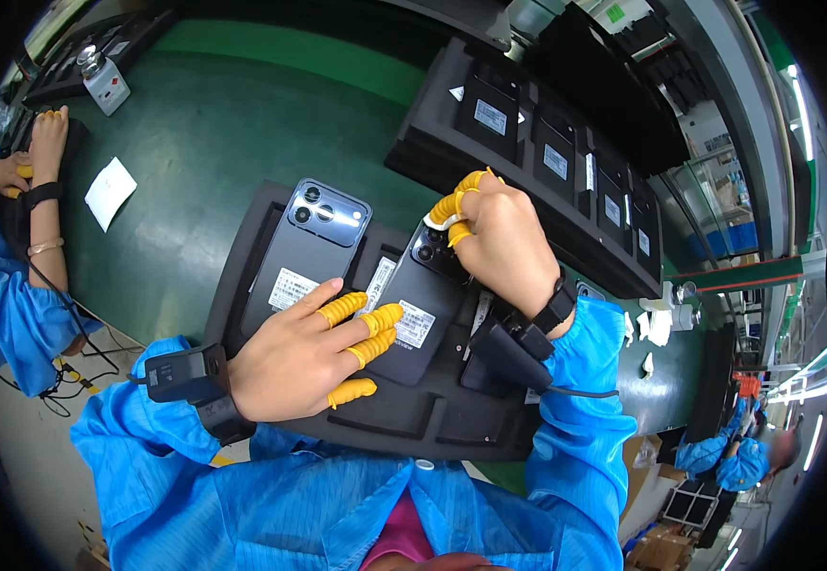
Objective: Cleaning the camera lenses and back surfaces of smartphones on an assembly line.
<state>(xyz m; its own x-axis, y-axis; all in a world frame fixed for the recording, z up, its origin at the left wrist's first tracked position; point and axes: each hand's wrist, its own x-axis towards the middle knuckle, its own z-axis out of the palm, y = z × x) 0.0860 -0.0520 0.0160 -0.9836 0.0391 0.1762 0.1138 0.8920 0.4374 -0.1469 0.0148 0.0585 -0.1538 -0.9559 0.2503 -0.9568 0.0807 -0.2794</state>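
Hands (285, 366) (510, 238) partly hide 1 dark phone (425, 290), loaded black tray (423, 119) beyond.

Wht paper (111, 193), btl (107, 88) on grn bench (214, 119).

A dark phone (425, 297) is lying back-up on a black foam tray (399, 428).
The phone is slanting, its camera end pointing away and rightward; round lenses are clustering there, and a white printed label (415, 325) is showing nearer its lower edge. A thin white piece (443, 223) is pressing at the upper-left corner, within the grip of the right hand (504, 233).
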